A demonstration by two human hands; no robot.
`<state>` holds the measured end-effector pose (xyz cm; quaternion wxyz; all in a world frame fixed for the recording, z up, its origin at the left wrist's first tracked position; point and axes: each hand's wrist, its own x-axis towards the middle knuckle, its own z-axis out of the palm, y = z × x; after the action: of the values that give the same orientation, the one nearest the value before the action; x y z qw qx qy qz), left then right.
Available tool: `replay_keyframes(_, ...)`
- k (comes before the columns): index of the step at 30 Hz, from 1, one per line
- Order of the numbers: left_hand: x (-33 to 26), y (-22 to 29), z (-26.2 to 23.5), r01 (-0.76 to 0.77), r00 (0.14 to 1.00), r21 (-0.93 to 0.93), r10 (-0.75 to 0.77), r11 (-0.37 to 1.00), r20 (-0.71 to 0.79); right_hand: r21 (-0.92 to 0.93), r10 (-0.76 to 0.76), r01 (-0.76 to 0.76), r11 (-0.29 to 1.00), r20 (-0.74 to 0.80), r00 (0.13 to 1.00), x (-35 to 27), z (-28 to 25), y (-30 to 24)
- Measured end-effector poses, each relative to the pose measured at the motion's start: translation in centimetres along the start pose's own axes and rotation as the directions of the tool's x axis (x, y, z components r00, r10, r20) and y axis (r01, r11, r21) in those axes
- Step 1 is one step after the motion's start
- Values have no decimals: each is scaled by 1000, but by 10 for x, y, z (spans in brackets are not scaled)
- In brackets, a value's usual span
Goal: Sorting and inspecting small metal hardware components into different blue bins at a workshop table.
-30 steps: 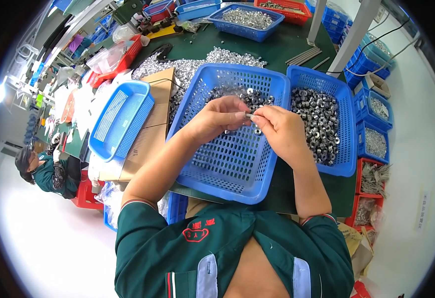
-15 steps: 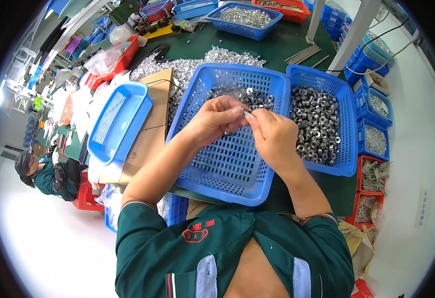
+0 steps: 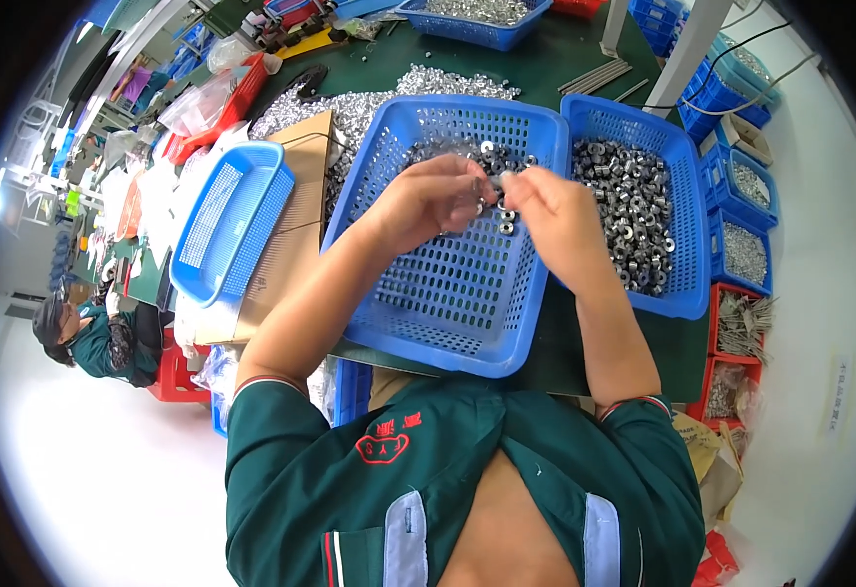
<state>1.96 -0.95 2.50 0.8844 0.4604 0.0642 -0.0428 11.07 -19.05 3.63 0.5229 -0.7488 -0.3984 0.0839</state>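
Over the big blue perforated basket (image 3: 448,284) at the table's near edge, the left hand (image 3: 435,201) and right hand (image 3: 557,217) meet, fingertips pinched on small metal nuts (image 3: 495,196). More nuts lie along the basket's far wall. The neighbouring blue basket (image 3: 682,196), toward the table's right edge, holds a heap of metal rings (image 3: 629,210).

Your hands have drawn closer together over the basket.

Your right hand (image 3: 557,217) has slid left from the edge of the side basket of metal rings (image 3: 633,210) and now sits over the perforated blue basket (image 3: 448,284), its fingertips nearly meeting those of your left hand (image 3: 433,201). Your left hand has shifted only a little. The small metal piece (image 3: 495,194) between your fingertips now sits just above the rings at the basket's far end.
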Motion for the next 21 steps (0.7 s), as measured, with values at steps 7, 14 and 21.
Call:
replay_keyframes(7,35,-54,-18,61,995,946,54,318,-82,108,-38,49,993,-106,994,-3,-22,-7)
replay_keyframes(14,42,-77,-23,-40,996,977,75,-210,57,48,-143,149,988,-109,984,-5,-16,-12)
replay_keyframes(21,44,-66,-24,51,998,989,14,142,-54,5,-172,173,985,-95,981,-1,-14,-7)
